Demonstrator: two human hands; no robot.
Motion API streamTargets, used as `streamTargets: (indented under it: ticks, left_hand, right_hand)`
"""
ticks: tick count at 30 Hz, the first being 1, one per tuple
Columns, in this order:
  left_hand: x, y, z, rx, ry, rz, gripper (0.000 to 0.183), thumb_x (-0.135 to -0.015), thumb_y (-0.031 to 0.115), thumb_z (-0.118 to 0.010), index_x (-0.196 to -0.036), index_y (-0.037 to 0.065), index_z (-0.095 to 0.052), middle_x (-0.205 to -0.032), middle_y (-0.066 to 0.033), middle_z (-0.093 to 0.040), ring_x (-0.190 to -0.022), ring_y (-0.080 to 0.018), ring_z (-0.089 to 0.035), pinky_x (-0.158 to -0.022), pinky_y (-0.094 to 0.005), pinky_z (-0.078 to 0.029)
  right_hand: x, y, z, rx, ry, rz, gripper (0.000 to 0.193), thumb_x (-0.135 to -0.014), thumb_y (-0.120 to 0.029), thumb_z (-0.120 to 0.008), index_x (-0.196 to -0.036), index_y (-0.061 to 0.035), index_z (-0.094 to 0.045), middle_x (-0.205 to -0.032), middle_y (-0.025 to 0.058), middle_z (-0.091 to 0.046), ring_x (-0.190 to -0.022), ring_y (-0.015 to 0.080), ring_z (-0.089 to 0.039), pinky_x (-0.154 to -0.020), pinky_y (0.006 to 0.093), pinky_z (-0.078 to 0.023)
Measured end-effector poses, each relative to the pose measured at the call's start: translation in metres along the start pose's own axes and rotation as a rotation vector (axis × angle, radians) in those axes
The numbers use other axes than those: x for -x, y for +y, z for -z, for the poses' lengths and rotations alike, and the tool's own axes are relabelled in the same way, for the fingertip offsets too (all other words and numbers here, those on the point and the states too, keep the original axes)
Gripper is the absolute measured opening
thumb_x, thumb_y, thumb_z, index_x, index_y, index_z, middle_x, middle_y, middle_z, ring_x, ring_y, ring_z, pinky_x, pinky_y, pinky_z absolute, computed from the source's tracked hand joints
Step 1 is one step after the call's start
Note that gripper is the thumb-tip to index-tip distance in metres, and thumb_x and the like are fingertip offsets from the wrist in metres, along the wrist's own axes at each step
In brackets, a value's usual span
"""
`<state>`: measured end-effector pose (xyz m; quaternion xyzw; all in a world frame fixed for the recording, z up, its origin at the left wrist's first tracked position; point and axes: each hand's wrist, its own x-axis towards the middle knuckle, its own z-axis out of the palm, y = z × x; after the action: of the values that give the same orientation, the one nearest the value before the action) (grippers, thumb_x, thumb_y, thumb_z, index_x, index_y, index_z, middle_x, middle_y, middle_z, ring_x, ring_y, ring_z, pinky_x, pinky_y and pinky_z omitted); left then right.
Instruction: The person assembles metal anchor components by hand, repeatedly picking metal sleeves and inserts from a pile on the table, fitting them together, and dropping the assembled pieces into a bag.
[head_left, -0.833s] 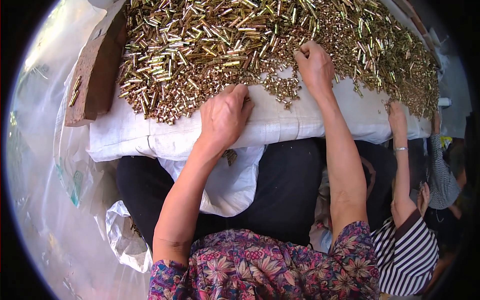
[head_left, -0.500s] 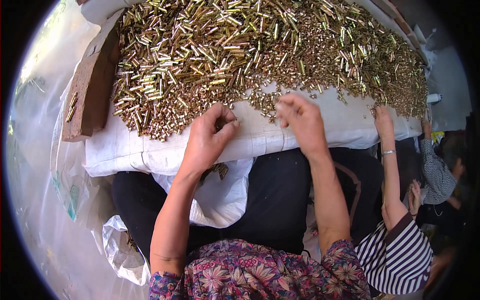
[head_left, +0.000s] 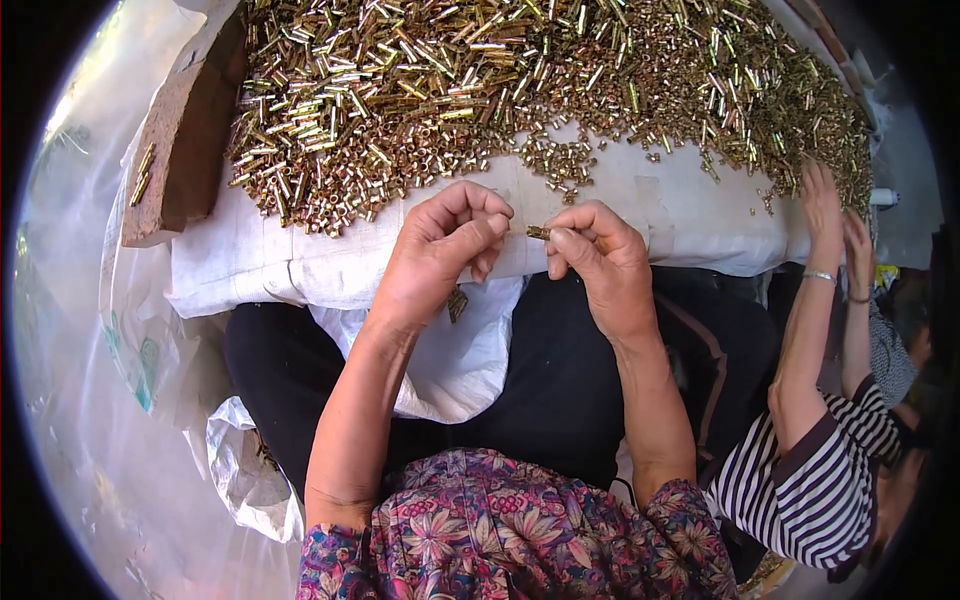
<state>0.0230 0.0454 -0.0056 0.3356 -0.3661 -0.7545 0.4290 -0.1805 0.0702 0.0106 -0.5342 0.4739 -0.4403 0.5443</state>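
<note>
My right hand (head_left: 603, 262) is pinched shut on a small brass-coloured metal tube (head_left: 538, 232), whose end points toward my left hand. Across a small gap, my left hand (head_left: 445, 245) is closed too, thumb against the curled fingers; what it holds, if anything, is hidden. Both hands are above the near edge of a white cloth-covered surface (head_left: 690, 215). Beyond them spreads a heap of long brass-coloured tubes (head_left: 400, 70), with short metal rings (head_left: 345, 190) along its near side. A small cluster of rings (head_left: 560, 165) lies on the cloth close to my right hand.
A reddish-brown block (head_left: 180, 150) bounds the left side, with a few tubes (head_left: 143, 175) on it. An open white sack (head_left: 460, 360) lies across my lap, with some metal pieces (head_left: 457, 305) near its top. A co-worker's hands (head_left: 822, 205) reach to the heap at right.
My right hand has come closer to my left, and a tube now shows in its fingers. The view has shifted slightly. The co-worker's hands at right have moved farther forward.
</note>
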Motion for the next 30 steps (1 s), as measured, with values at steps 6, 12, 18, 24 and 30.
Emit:
streamTargets:
  ticks: [6,12,18,24,30]
  left_hand:
    - [0.005,-0.005,-0.005,0.094,-0.043,0.021,0.013,-0.094,0.012,-0.06,-0.102,0.002,-0.06,-0.082,-0.0055,-0.066,-0.066,-0.0105,-0.063,-0.06,-0.0229,-0.051]
    - [0.006,-0.009,-0.002,0.074,-0.076,-0.01,0.012,-0.094,0.011,-0.061,-0.102,0.001,-0.06,-0.083,-0.0057,-0.066,-0.068,-0.0104,-0.063,-0.063,-0.0228,-0.051]
    - [0.009,-0.004,-0.004,-0.183,-0.063,-0.08,0.01,-0.094,0.008,-0.061,-0.1,0.0,-0.06,-0.081,-0.0019,-0.064,-0.069,-0.0077,-0.061,-0.064,-0.0222,-0.051]
    - [0.013,0.006,-0.002,-0.273,-0.134,-0.031,0.009,-0.093,0.009,-0.064,-0.096,0.002,-0.06,-0.078,0.0002,-0.062,-0.069,-0.0055,-0.058,-0.064,-0.0209,-0.049]
    - [0.022,0.005,0.005,-0.072,-0.358,0.134,0.013,-0.088,0.011,-0.071,-0.091,0.005,-0.059,-0.075,0.0025,-0.059,-0.066,-0.0052,-0.055,-0.061,-0.0206,-0.046]
  right_hand:
    - [0.002,0.0,-0.004,-0.011,-0.006,0.0,0.011,-0.096,-0.012,-0.061,-0.098,-0.0009,-0.061,-0.08,0.0026,-0.061,-0.068,0.0076,-0.056,-0.066,0.0218,-0.047]
    - [0.005,0.005,-0.004,-0.091,-0.025,-0.013,0.011,-0.096,-0.011,-0.06,-0.1,-0.001,-0.06,-0.08,0.0035,-0.061,-0.068,0.0088,-0.057,-0.066,0.0234,-0.048]
    - [0.006,0.012,-0.005,-0.353,-0.033,-0.144,0.01,-0.097,-0.012,-0.058,-0.099,-0.0015,-0.058,-0.081,0.0057,-0.061,-0.066,0.0105,-0.057,-0.063,0.0264,-0.049]
    - [0.008,0.01,-0.003,-0.331,-0.063,-0.187,0.011,-0.097,-0.013,-0.059,-0.097,-0.0018,-0.057,-0.079,0.0063,-0.061,-0.061,0.0114,-0.057,-0.059,0.0272,-0.05]
    - [0.013,0.011,0.004,-0.562,-0.359,-0.365,0.014,-0.094,-0.014,-0.063,-0.091,-0.0013,-0.058,-0.07,0.005,-0.06,-0.055,0.0105,-0.055,-0.053,0.027,-0.048]
